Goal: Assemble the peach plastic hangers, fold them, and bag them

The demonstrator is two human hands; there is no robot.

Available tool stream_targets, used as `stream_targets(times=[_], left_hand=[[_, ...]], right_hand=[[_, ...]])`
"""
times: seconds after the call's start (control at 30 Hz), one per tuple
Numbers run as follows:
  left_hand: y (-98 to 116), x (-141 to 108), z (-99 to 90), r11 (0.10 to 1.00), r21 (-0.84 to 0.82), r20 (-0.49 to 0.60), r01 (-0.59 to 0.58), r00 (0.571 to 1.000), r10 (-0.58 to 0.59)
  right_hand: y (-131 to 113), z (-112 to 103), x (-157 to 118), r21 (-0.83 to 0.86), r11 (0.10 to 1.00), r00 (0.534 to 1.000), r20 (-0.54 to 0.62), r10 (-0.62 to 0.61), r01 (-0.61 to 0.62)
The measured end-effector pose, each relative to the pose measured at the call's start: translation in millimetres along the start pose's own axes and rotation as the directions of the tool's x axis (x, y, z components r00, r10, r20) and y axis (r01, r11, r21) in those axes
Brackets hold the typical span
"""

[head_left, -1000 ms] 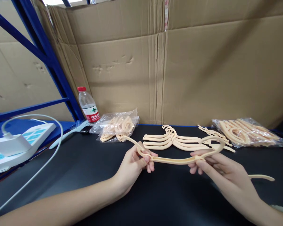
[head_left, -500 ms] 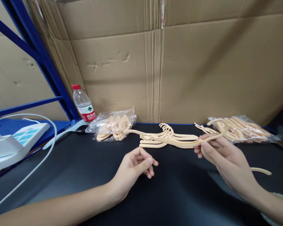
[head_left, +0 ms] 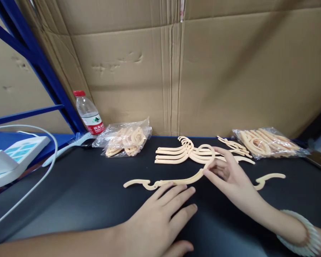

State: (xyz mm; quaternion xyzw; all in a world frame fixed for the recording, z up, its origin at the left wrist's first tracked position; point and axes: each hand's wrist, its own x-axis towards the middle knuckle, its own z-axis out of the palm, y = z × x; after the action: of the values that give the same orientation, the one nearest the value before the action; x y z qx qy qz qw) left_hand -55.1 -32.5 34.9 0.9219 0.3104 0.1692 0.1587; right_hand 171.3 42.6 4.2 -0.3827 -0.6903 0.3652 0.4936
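Observation:
A cream plastic hanger piece [head_left: 180, 181] with a curved hook lies low over the black table. My right hand [head_left: 230, 176] pinches it near the base of its hook. My left hand [head_left: 166, 217] is spread palm down, its fingertips at the lower edge of the same piece. Behind it sits a fanned stack of cream hangers [head_left: 173, 155], hooks toward the back. A loose curved piece [head_left: 271, 177] rests on the table beyond my right wrist, partly hidden by it. More slim cream pieces [head_left: 234, 145] lie right of the stack.
Clear bags of cream parts stand at back left [head_left: 128, 141] and back right [head_left: 269, 142]. A red-capped bottle [head_left: 89, 116] is by the blue frame [head_left: 42, 71]. A white device [head_left: 21, 153] with a cable [head_left: 49, 178] occupies the left. Cardboard [head_left: 128, 78] walls the back.
The held piece has come down and toward me, away from the stack. My left hand has opened and spread flat beside it. My right hand has moved left. The view has shifted slightly.

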Motion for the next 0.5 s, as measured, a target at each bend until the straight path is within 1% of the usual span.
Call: stream_targets(times=[0.1, 0.2, 0.37, 0.5], left_hand=[[-1.4, -1.5, 2.9, 0.998, 0.057, -0.067, -0.017, 0.998, 0.021], [-2.8, -0.5, 3.6, 0.991, 0.128, -0.077, -0.032, 0.996, 0.042], [-4.3, 1.2, 3.5, 0.984, 0.179, 0.017, 0.010, 1.000, -0.013], [-6.5, 0.6, 4.1, 0.973, 0.227, 0.095, 0.038, 0.994, -0.060]], right_hand=[[1.9, -0.1, 2.0, -0.139, 0.990, 0.995, 0.103, 0.003, 0.011], [4.4, -2.4, 2.7, -0.234, 0.972, 0.987, 0.162, 0.014, 0.024], [6.3, -4.0, 2.6, -0.321, 0.945, 0.986, 0.163, -0.013, 0.065], [3.6, -11.2, 6.2, -0.381, 0.915, 0.983, 0.170, -0.071, 0.132]])
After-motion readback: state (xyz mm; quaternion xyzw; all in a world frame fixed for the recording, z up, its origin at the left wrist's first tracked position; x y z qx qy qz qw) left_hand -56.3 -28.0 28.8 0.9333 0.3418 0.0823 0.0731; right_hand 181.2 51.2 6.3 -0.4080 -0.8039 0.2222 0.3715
